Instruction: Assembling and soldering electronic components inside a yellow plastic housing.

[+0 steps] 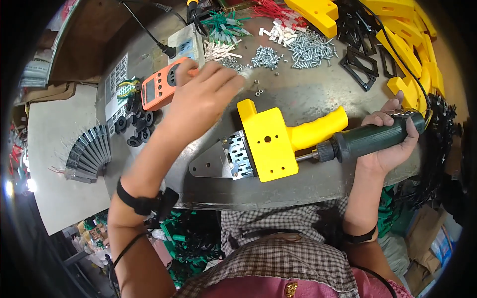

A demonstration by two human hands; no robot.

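Observation:
My right hand point(390, 134) is wrapped round a dark green electric screwdriver point(370, 139). Its bit points left and meets the lower right edge of a yellow plastic housing point(273, 149) with a pistol handle. From the housing's left side project a perforated metal guard point(240, 155) and a flat grey pointed plate point(211, 163); this tool lies on the metal bench. My left hand point(201, 97) hovers palm down beside an orange multimeter point(161, 87), close to the small hardware. Its fingers are bent and blurred, something pale shows at their tips, and any grip is hidden.
Behind lie piles of screws point(310, 49), nuts point(266, 57), white sleeves point(221, 50) and green-wired parts point(223, 27). Yellow housings point(405, 44) and black frames point(360, 67) crowd the right. Black knobs point(141, 126), pliers point(129, 88) and fanned metal parts point(89, 154) sit left.

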